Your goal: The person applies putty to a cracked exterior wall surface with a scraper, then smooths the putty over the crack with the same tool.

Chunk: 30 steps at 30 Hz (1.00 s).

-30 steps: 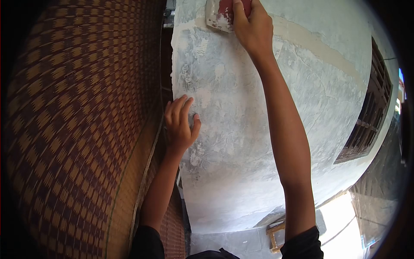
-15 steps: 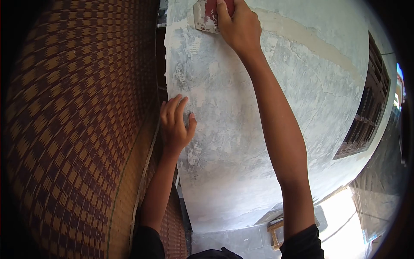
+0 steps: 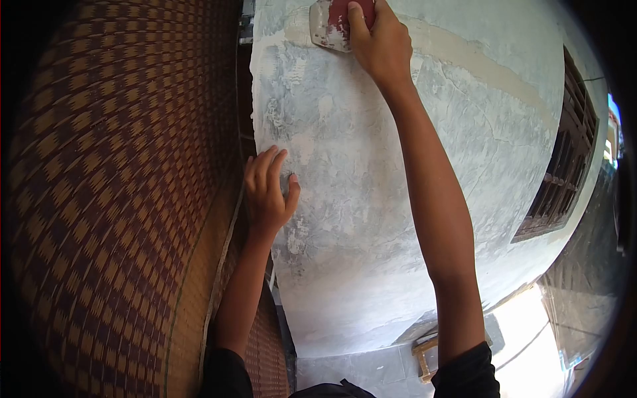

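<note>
My right hand [image 3: 385, 50] reaches to the top of the view and is closed around a red putty scraper [image 3: 331, 25] smeared with pale filler. The scraper's blade lies against the patchy grey-white wall [image 3: 358, 172]; its upper end is cut off by the frame. Lower down, my left hand [image 3: 270, 189] rests at the wall's left edge with fingers apart and nothing in it. A beige band of filler [image 3: 478, 61] runs across the wall to the right of the scraper.
A woven brown-and-tan mat [image 3: 126, 186] hangs close along the left. On the right, a dark wooden window [image 3: 561, 166] is set in the wall. Below are a small wooden stool [image 3: 424, 358], partly hidden by my arm, and grey floor tiles [image 3: 371, 368].
My right hand and the scraper have shifted slightly to the right and down along the wall. The left hand keeps its place on the edge.
</note>
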Each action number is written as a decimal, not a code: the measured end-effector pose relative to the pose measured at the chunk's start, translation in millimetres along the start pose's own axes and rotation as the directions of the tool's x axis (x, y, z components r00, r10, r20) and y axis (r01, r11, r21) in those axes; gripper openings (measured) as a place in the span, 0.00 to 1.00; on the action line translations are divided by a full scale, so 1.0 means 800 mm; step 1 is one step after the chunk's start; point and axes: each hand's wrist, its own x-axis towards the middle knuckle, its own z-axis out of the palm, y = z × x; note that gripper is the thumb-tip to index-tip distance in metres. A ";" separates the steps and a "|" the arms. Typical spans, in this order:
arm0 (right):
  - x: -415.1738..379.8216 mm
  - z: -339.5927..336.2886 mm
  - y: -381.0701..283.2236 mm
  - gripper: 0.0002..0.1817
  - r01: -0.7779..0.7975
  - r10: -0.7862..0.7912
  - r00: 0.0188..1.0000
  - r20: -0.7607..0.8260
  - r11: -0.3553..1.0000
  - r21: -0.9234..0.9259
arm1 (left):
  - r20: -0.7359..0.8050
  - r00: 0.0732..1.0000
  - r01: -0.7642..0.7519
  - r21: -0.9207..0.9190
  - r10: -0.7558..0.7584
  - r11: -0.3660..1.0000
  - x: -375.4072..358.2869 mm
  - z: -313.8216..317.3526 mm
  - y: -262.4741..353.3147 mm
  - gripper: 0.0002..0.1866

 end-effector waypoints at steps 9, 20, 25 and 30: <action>0.010 -0.007 0.002 0.20 -0.012 0.020 0.999 -0.047 0.988 0.156 | 0.016 1.000 0.023 -0.016 -0.023 1.000 0.002 0.000 0.005 0.26; 0.008 -0.010 0.002 0.19 -0.043 0.048 0.998 -0.042 0.991 0.124 | -0.004 1.000 0.018 0.000 -0.018 1.000 0.001 0.001 0.004 0.25; 0.010 -0.028 0.022 0.18 -0.090 0.090 0.995 -0.049 0.996 0.010 | 0.010 1.000 0.015 0.006 -0.016 1.000 0.000 -0.002 0.003 0.26; 0.008 -0.016 0.011 0.18 0.037 -0.021 0.995 -0.100 0.986 0.164 | 0.001 1.000 0.019 -0.004 -0.019 1.000 0.002 0.001 0.005 0.25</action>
